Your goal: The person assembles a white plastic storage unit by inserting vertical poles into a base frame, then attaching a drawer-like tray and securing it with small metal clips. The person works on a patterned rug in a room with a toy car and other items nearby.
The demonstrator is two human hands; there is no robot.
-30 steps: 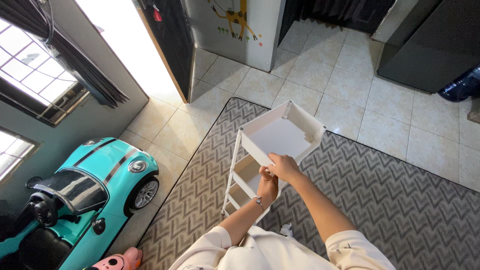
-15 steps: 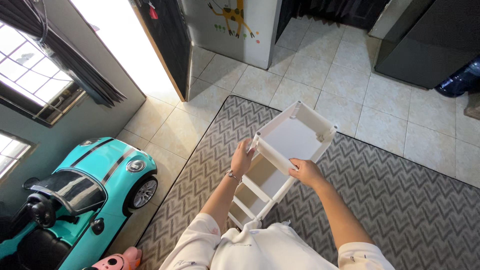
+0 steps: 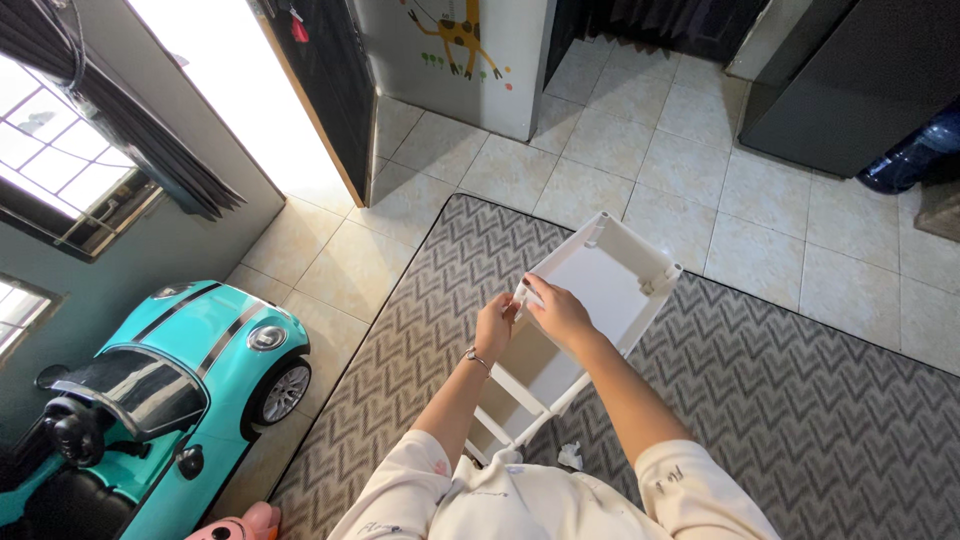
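A white plastic tiered shelf rack stands on the grey zigzag rug, seen from above, with its top tray empty. Both my hands meet at the tray's near left corner. My left hand, with a bracelet at the wrist, pinches the corner post from the left. My right hand lies over the tray's rim beside it, fingers bent around the same corner. The lower shelves show beneath my forearms.
A turquoise ride-on toy car stands at the left on the tiled floor. A bright open doorway is at the upper left, a dark cabinet at the upper right. A crumpled white scrap lies on the rug.
My hands were apart on the tray's two sides half a second ago; now both have come together at its near left corner. The view has shifted slightly.
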